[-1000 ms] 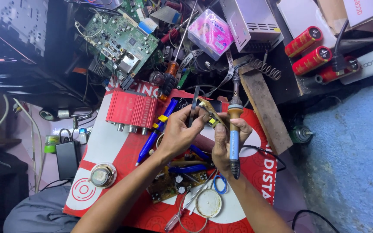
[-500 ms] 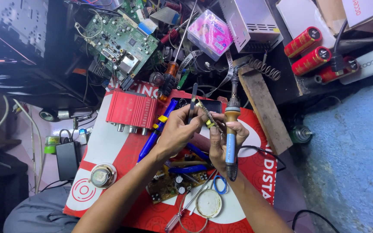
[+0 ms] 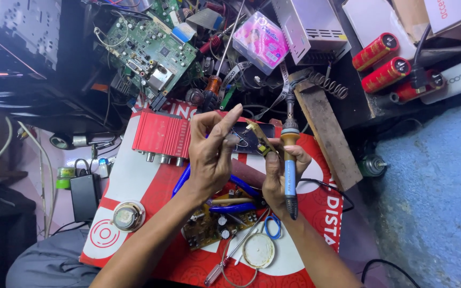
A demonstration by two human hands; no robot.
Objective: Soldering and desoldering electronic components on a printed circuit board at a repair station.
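Head view: right hand (image 3: 279, 176) grips blue-handled soldering iron (image 3: 289, 170), tip up, above red worktop (image 3: 134, 181). Left hand (image 3: 212, 154) has fingers closed on what looks like thin wire, touching small gold part (image 3: 260, 140) between both hands. Red finned amplifier (image 3: 162, 134) just beside left hand.

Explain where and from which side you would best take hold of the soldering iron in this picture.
Grip the soldering iron by its blue handle, from the side, as the right hand does. The orange collar and metal tip point away toward the clutter, so they likely run hot.
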